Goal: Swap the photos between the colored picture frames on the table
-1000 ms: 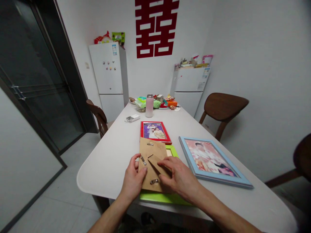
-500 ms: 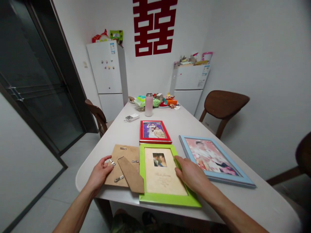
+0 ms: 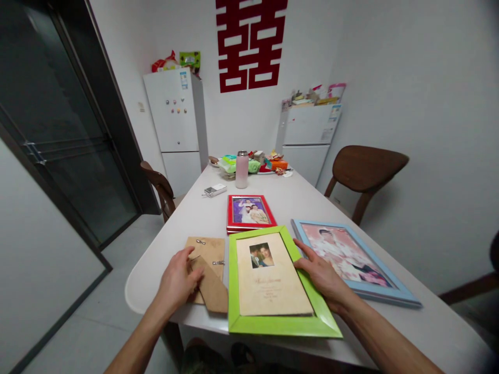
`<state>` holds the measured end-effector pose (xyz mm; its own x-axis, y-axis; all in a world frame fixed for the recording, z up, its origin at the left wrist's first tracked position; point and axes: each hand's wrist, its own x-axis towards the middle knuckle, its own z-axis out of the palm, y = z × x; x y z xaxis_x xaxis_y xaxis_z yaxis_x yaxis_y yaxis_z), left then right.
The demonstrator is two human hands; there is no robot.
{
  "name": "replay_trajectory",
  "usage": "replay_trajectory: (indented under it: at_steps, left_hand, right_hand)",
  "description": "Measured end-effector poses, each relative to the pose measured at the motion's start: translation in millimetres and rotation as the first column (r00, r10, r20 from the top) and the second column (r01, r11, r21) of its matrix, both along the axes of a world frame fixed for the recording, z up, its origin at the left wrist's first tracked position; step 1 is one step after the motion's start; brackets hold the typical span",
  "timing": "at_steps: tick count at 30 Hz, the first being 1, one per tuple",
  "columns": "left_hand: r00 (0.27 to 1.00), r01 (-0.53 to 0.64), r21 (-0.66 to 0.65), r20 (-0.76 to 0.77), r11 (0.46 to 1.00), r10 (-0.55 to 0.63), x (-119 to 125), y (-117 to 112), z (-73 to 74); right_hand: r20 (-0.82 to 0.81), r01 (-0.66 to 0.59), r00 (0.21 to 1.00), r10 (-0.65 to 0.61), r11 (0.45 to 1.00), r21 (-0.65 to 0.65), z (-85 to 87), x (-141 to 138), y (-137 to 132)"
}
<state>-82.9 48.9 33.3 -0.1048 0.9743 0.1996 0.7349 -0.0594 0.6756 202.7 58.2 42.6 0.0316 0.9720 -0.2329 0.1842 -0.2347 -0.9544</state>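
My right hand (image 3: 325,275) grips the right edge of a light-green photo frame (image 3: 233,291), thumb on its front. The frame is raised a little at its near side, and a cream insert sheet (image 3: 273,291) with a small picture sits inside it. Left of it a brown backing board (image 3: 208,246) lies on the table, metal clips and a fold-out stand (image 3: 213,291) facing up. My left hand (image 3: 181,278) is over this board at the stand, thumb and forefinger apart; its other fingers are partly hidden.
A red photo frame (image 3: 230,215) lies beyond the green one, and a larger light-blue photo frame (image 3: 390,293) lies to the right. Farther back on the white table (image 3: 156,270) are a small white-and-grey device (image 3: 215,190), a pink bottle (image 3: 241,171) and assorted packets. Brown chairs (image 3: 368,169) flank the table.
My left hand has moved from the backing board's left edge to over its stand. The green frame has risen and tilted in my right hand. The view has shifted slightly.
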Motion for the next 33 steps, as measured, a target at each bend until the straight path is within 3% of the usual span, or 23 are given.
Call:
replay_trajectory:
  at_steps: [3,7,10,13,16,18,20,23,26,29,33]
  left_hand:
    - [0.979,0.198,0.115,0.027,0.973,-0.202,54,-15,4.4]
    - [0.872,0.486,0.212,-0.059,0.848,-0.485,118,-32,7.5]
    - [0.8,0.597,0.193,-0.208,0.779,-0.562,136,-37,11.3]
    - [0.731,0.662,0.186,-0.372,0.726,-0.572,134,-39,16.7]
    - [0.782,0.613,0.328,-0.379,0.718,-0.495,119,-40,23.4]
    - [0.88,0.475,0.448,-0.23,0.757,-0.416,104,-40,28.7]
    - [0.955,0.272,0.48,-0.025,0.834,-0.297,88,-39,33.0]
    - [0.974,0.021,0.338,0.207,0.941,-0.096,61,-38,31.5]
    - [0.95,-0.049,0.171,0.313,0.984,-0.007,36,-37,17.0]
    - [0.96,-0.017,0.087,0.28,0.996,-0.008,18,-37,-1.5]
    - [1.0,0.011,-0.011,0.003,1.0,-0.01,9,-39,-11.4]
  right_hand:
    - [-0.27,-0.022,0.963,0.011,0.999,-0.037,3.5,-3,-5]
    - [-0.333,-0.035,0.943,0.03,0.999,-0.007,5.0,-4,-7]
    - [-0.326,-0.044,0.944,0.047,0.999,0.015,6.8,-3,-6]
    - [-0.283,-0.049,0.958,0.056,0.998,0.034,7.2,-2,-5]
    - [-0.104,-0.031,0.994,0.039,0.997,0.073,5.6,-3,-2]
    - [0.075,-0.022,0.997,0.014,0.995,0.097,4.0,-3,1]
    - [0.282,-0.015,0.959,-0.016,0.994,0.109,1.3,-2,4]
    - [0.577,-0.045,0.814,-0.067,0.983,0.178,-7.1,2,9]
    - [0.748,-0.137,0.656,-0.095,0.96,0.243,-19.0,7,13]
    - [0.828,-0.211,0.554,-0.09,0.946,0.245,-27.8,9,14]
    - [0.876,-0.28,0.476,-0.076,0.931,0.233,-30.9,8,15]
